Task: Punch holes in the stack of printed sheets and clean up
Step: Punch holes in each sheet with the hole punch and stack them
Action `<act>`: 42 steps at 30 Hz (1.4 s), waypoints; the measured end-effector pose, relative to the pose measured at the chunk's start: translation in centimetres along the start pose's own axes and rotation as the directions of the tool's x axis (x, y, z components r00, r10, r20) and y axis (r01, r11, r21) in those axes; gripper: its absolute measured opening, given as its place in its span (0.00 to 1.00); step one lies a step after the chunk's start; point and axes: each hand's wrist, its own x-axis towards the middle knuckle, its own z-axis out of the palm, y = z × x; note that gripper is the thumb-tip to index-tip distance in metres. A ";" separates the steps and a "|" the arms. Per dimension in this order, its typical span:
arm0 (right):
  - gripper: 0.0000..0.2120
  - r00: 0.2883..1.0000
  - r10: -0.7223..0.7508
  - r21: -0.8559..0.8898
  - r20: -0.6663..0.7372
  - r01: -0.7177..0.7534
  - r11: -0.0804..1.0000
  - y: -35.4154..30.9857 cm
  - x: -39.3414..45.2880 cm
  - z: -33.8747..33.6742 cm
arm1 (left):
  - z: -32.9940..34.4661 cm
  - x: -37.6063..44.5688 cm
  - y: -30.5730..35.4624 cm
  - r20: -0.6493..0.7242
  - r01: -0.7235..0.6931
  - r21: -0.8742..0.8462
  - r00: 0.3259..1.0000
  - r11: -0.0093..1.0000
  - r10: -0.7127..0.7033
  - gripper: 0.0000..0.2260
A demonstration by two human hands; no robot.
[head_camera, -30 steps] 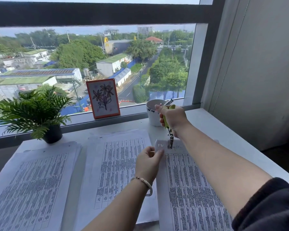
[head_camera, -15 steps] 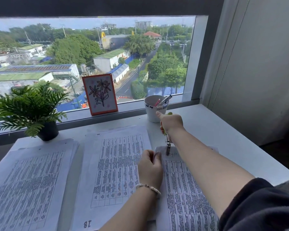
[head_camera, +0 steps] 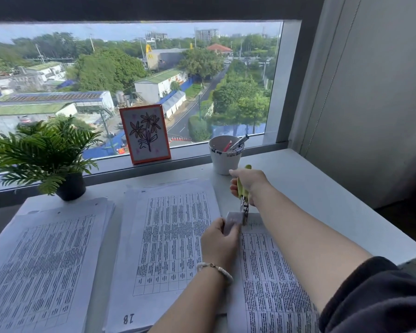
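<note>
Mid-punch at centre right: right hand (head_camera: 249,182) squeezing yellow-handled punch (head_camera: 244,207) on the right stack (head_camera: 269,272) corner, pinched by left hand (head_camera: 220,243). Middle stack (head_camera: 168,239) apparently unpunched; left stack (head_camera: 46,255) unclear; cleanup pending.

Yellow-handled punch (head_camera: 244,203) upright on sheets (head_camera: 264,267)

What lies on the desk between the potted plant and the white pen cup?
In the head view, the red-framed flower drawing stands on the window ledge between the potted plant and the white pen cup; below it, bare desk.
</note>
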 end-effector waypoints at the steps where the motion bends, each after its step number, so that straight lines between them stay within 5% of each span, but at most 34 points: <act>1: 0.07 1.000 0.017 -0.010 0.012 -0.017 1.000 0.0 0.1 0.0 | 0.0 0.0 0.0 -0.004 0.001 -0.001 1.000 1.000 -0.001 0.18; 11: 0.18 1.000 0.000 -0.049 -0.029 -0.002 0.999 0.2 0.3 -0.1 | 0.1 0.2 -0.3 -0.012 0.007 -0.069 1.000 0.998 -0.008 0.17; 17: 0.13 0.998 0.004 -0.077 0.070 0.001 0.997 -0.5 0.2 -0.3 | -0.2 0.1 -0.1 -0.014 0.041 -0.111 0.999 0.993 -0.043 0.19; 25: 0.19 1.000 -0.010 -0.103 0.004 0.010 0.995 -1.9 0.6 -4.5 | -0.6 0.1 -0.5 0.017 0.058 -0.242 0.998 0.969 -0.055 0.13; 42: 0.13 0.998 -0.060 -0.102 -0.034 0.056 0.993 -1.2 0.2 -4.6 | -0.6 -0.2 0.8 -0.018 0.119 -0.175 0.992 0.977 -0.124 0.06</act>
